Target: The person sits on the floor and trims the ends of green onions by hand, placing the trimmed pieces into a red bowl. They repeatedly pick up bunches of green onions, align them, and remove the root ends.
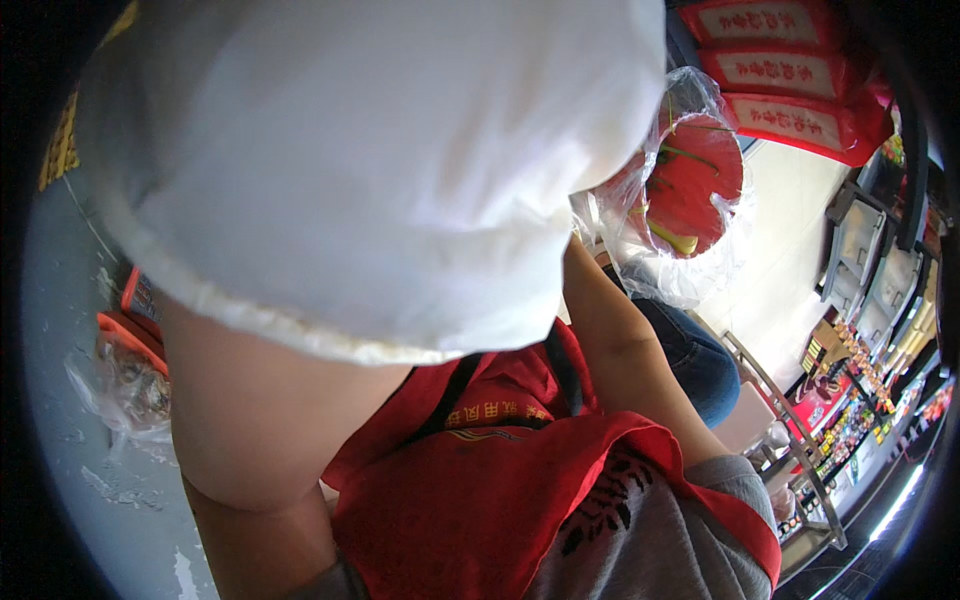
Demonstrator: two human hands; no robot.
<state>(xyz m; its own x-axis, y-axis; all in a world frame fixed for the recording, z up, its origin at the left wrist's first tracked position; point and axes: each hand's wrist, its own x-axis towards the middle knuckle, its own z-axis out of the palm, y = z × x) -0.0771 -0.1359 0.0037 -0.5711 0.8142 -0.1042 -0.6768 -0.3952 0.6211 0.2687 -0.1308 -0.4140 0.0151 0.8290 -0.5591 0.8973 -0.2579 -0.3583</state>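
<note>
Both of my hands are out of view behind a large white cloth (375, 165), which fills the upper middle close to the camera. I cannot tell whether it is a sheet or a garment. My left arm (255, 405) rises bent on the left, and its upper part disappears under the cloth's hem. On the right, my right arm (622, 337) reaches up and passes behind the cloth's edge. A red apron (480, 495) bearing writing covers my front. Beyond the right arm stands a red bucket (705, 172) lined with a clear plastic bag (686, 281), holding a few green scraps.
Stacked red packages (780, 67) bear writing at upper right. Below are clear-lidded bins (855, 232), a metal rack (802, 427) and colourful shelved goods (840, 442). A denim-clad knee (694, 367) shows by the bucket. At left, a filled plastic bag (135, 390) lies by an orange-edged container (124, 330).
</note>
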